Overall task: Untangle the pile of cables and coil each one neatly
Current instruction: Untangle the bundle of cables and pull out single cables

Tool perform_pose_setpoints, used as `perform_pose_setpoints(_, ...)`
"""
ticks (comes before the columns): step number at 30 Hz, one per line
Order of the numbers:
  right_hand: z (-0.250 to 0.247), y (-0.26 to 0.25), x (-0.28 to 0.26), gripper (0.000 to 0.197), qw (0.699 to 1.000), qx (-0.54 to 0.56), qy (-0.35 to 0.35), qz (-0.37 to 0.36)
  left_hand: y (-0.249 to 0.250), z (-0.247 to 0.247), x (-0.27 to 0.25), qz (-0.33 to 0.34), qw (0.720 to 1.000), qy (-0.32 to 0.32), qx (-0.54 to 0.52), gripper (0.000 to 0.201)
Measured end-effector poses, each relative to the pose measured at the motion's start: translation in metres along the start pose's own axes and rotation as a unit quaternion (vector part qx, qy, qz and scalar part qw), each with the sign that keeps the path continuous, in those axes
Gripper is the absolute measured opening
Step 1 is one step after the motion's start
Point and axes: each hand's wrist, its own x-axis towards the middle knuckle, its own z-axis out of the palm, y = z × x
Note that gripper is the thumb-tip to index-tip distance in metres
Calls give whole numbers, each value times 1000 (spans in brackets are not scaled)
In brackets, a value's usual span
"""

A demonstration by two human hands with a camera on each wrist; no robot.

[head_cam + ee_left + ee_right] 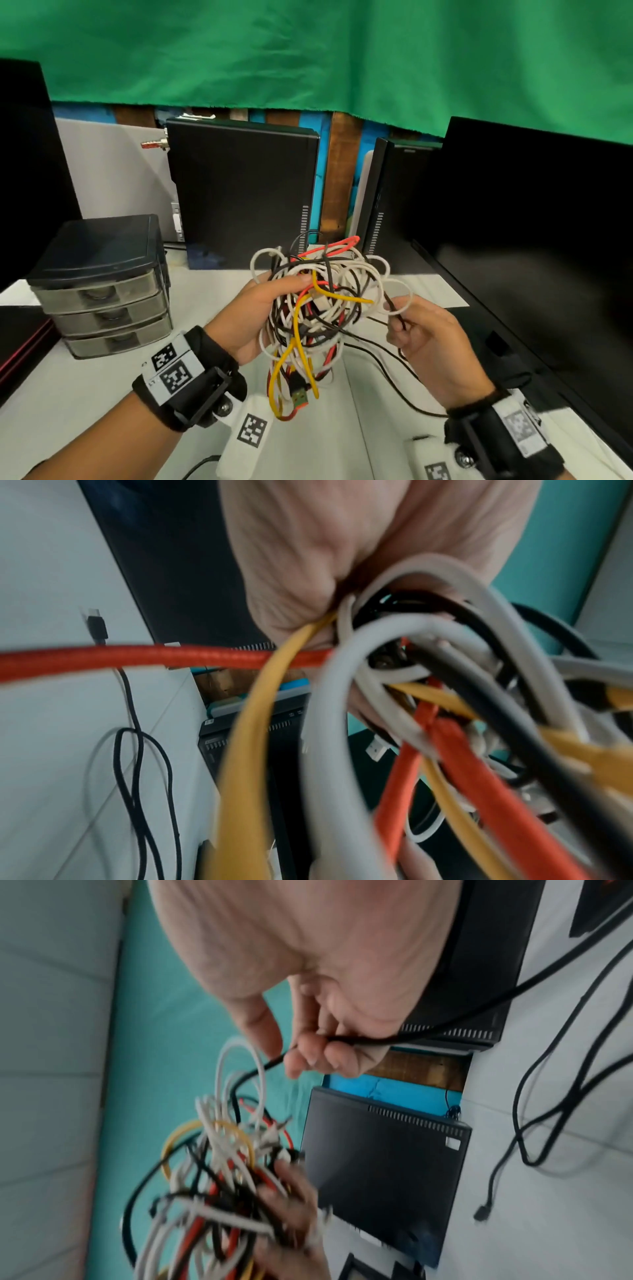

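I hold a tangled bundle of cables (325,301) above the white table (85,394); white, black, red and yellow strands loop through one another. My left hand (253,308) grips the bundle from the left, thumb on top; up close, the left wrist view shows a red cable (171,656), a yellow cable (246,750) and white loops (329,723) running out of the fist. My right hand (424,339) pinches one thin black cable (397,318) at the bundle's right side. That black cable (428,1031) passes through my curled right fingers (329,1053) and trails down to the table. A USB plug (298,397) dangles below.
A grey drawer unit (102,284) stands at the left. Two black computer towers (243,192) (394,198) stand behind, a dark monitor (531,240) at the right. Green cloth (308,51) hangs at the back. A loose black cable (137,764) lies on the table.
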Motion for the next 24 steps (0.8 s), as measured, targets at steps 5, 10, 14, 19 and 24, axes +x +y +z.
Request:
perform_pose_setpoints(5, -12, -3, 0, 53, 999, -37, -27, -27, 3, -3, 1, 6, 1000, 14, -21, 42)
perform_pose_setpoints(10, 7, -2, -6, 12, 998, -38, 5, -40, -8, 2, 1, -8, 999, 12, -31, 43)
perform_pose_setpoints(14, 17, -6, -10, 35, 997, -45, 17, -59, -13, 6, 0, -14, 1000, 4, -22, 35)
perform_pose_setpoints(19, 24, -6, -15, 14, 991, -73, 39, -108, -17, 10, -1, -17, 1000, 20, -5, 32)
perform_pose_setpoints(24, 17, -1, -11, 13, 980, -128, 76, -132, -19, 4, -1, -10, 998, 23, 65, 42)
